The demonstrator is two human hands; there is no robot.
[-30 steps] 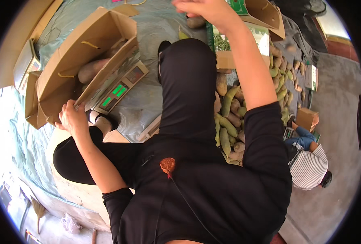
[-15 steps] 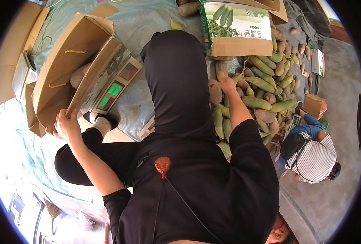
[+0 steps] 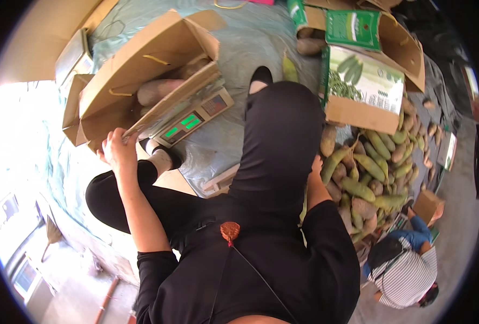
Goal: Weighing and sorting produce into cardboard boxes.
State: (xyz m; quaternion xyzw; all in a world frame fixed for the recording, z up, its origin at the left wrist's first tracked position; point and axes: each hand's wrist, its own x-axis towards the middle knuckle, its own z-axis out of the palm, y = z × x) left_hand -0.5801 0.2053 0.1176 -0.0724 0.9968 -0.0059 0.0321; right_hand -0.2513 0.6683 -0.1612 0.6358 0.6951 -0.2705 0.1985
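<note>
My left hand (image 3: 118,150) is closed on the near edge of an open cardboard box (image 3: 107,125). Inside that box lie thick, pinkish-brown root vegetables (image 3: 154,93). The box rests on a weighing scale (image 3: 213,106) whose display glows green. My right hand (image 3: 315,168) is low beside my right knee, at the near side of a heap of green radishes (image 3: 358,189). The knee covers its fingers, so whether it grips anything is hidden. Brownish roots (image 3: 328,140) are mixed into the heap.
A printed carton (image 3: 365,86) stands behind the heap, near a green carton (image 3: 353,29). Plastic sheeting (image 3: 250,43) covers the ground, with one green radish (image 3: 289,69) on it. At the right, another person (image 3: 407,270) in a striped top bends beside a small box (image 3: 428,207).
My right hand has left the brownish root it was gripping at the heap's far side and come nearer, behind my knee. My left hand keeps its grip on the box. The whole view has shifted.
</note>
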